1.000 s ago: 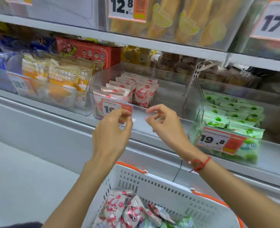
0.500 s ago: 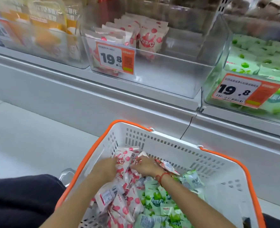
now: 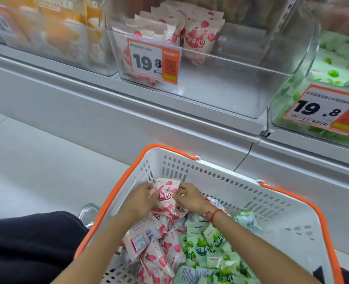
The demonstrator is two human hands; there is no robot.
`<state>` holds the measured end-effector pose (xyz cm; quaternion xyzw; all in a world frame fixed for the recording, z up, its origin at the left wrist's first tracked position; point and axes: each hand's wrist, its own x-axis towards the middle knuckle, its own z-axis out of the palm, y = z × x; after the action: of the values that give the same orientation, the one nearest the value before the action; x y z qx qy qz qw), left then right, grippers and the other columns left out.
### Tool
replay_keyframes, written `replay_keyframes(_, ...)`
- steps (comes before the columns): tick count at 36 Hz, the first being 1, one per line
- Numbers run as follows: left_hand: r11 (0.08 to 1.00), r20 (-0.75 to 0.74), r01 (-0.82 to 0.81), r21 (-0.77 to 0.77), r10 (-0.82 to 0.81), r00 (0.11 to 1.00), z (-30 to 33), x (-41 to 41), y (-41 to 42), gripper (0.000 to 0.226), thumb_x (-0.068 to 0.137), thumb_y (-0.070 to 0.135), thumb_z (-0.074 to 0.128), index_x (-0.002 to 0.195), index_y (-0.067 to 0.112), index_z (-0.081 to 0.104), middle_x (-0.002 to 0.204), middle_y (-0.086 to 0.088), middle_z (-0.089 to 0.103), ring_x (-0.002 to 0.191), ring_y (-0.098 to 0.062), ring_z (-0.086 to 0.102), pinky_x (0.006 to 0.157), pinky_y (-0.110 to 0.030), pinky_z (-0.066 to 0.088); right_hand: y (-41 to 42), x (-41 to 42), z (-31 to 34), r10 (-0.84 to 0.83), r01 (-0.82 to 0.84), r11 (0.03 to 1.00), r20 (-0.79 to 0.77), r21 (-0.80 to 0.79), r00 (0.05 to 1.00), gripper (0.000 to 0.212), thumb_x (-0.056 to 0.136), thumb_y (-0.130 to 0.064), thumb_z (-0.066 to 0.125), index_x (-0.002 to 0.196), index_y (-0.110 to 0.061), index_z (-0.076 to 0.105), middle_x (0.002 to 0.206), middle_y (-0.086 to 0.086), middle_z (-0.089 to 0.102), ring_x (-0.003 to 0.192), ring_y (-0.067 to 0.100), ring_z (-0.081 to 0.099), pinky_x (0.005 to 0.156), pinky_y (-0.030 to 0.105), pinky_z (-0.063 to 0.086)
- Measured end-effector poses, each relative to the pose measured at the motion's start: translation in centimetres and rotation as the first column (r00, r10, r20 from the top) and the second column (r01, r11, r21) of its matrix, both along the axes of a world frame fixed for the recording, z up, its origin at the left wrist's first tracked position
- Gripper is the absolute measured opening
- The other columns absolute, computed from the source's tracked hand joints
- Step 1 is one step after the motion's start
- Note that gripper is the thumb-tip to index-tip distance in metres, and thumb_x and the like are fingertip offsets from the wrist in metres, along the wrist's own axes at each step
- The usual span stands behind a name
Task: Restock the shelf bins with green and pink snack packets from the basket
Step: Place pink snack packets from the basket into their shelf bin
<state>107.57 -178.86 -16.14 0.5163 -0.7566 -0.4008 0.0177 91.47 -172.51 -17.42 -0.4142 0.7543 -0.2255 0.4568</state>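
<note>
A white basket with an orange rim sits below the shelf, holding several pink packets on the left and green packets on the right. My left hand and my right hand both pinch the sides of one upright pink packet near the basket's far wall. On the shelf, a clear bin holds a row of pink packets on its left side, with bare room on its right. To its right, another clear bin is filled with green packets.
Orange price tags reading 19.8 hang on the pink bin and the green bin. A bin of orange-yellow packets stands at the left. The grey shelf ledge juts out above the basket. My dark-clothed leg is at the lower left.
Both hands dropped from the pink bin's front edge into the basket, and now hold one pink packet raised upright. The view tilted down toward the basket.
</note>
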Motion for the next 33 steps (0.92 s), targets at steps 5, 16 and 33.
replay_keyframes(5,0.932,-0.161,-0.067,0.356,0.132,0.978,3.0,-0.9,-0.2,0.063,0.09,0.064,0.04,0.126,0.016,0.057,0.124,0.0,0.063,0.112,-0.019,0.06,0.104,-0.039,0.042,1.2,-2.0,7.0,0.122,-0.103,0.989,0.198,-0.105,0.973,0.029,0.093,-0.012,0.059,0.121,-0.005,0.055,0.097,0.005,0.066,0.082,0.008,0.062,0.068,0.013,0.049)
replay_keyframes(16,0.959,-0.798,-0.257,0.12,0.247,0.549,16.9,-3.0,-0.4,0.02,0.087,0.022,0.067,0.067,0.018,0.068,0.064,0.007,0.071,0.059,0.0,0.065,0.057,-0.009,0.046,0.7,-0.7,20.5,-0.075,0.055,0.835,-0.015,-0.548,0.997,0.018,0.086,-0.029,0.068,0.1,-0.029,0.057,0.087,-0.013,0.064,0.078,-0.004,0.06,0.07,0.014,0.048)
replay_keyframes(33,0.452,-0.119,-0.04,-0.891,-0.148,0.982,26.7,-6.6,-11.6,0.029,0.098,0.035,0.04,0.119,0.023,0.057,0.119,0.005,0.057,0.115,-0.018,0.044,0.094,-0.034,0.031,-8.4,-7.5,34.1,-0.482,0.12,0.633,-0.268,-0.765,0.835,0.012,0.084,-0.024,0.068,0.087,-0.02,0.058,0.089,0.003,0.068,0.088,0.023,0.066,0.082,0.043,0.054)
